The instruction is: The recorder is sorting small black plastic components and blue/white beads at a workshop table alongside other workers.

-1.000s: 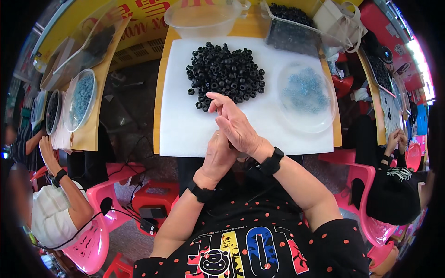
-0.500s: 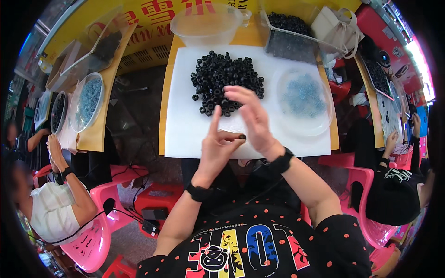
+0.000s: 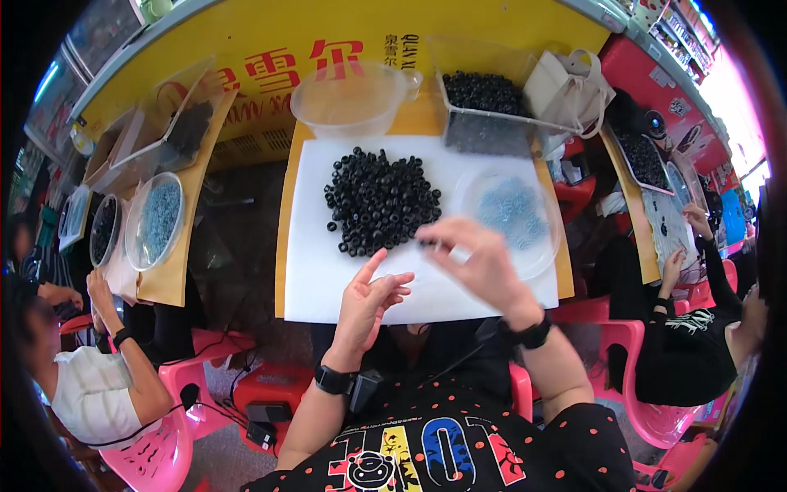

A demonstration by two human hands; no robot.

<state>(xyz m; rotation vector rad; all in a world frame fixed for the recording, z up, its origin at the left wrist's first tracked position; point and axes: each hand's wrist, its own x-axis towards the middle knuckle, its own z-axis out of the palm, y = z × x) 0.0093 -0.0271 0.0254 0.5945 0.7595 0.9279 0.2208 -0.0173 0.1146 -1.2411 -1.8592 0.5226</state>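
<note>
On the white sheet (image 3: 328, 287) lies a heap of black beads (image 3: 379, 201), round and shiny with holes through some. My right hand (image 3: 484, 266), smeared by motion, is just right of the heap's near edge. Its fingers pinch what looks like a dark bead at their tips. My left hand (image 3: 369, 307) is over the sheet's near edge, index finger stretched toward the heap and the other fingers loosely bent. No bead shows in it. Beyond my right hand stands a shallow clear dish (image 3: 551, 250) of small pale blue beads (image 3: 508, 209).
At the table's back stand a clear plastic basin (image 3: 344, 107), a clear bin (image 3: 488, 135) of black beads and a white bag (image 3: 570, 90). People sit on pink chairs (image 3: 152, 426) at side tables, left and right, with more bead dishes (image 3: 160, 217).
My hands have drawn apart; the dark bead at my left fingertips is gone from there, and a dark bead appears at my right fingertips. The head view has shifted, placing the table lower.
</note>
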